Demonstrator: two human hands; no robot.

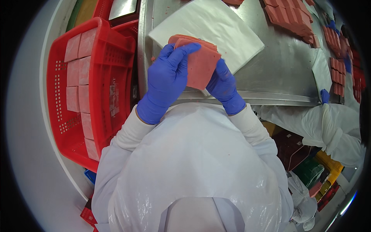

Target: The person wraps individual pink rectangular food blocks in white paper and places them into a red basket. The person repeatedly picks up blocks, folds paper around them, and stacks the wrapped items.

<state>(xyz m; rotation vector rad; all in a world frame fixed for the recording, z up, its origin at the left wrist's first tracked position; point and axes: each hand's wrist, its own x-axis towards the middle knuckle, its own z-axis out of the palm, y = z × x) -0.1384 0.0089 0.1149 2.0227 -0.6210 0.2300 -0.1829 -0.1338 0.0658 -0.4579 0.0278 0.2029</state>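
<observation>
Both of my hands wear blue gloves and hold a small stack of square pink meat slices over the near edge of a steel table. My left hand grips the stack from the left, its thumb or a finger lying across the top slices. From the right, my right hand holds the side of the stack, some fingers hidden behind it. Beneath and beyond the slices lies a pile of white wrapping sheets, turned at an angle on the metal.
At left, a red plastic crate holds several wrapped pink blocks. Stacked pink slices lie at the table's far right. A co-worker's white apron and blue-gloved hand are at right, near more white sheets.
</observation>
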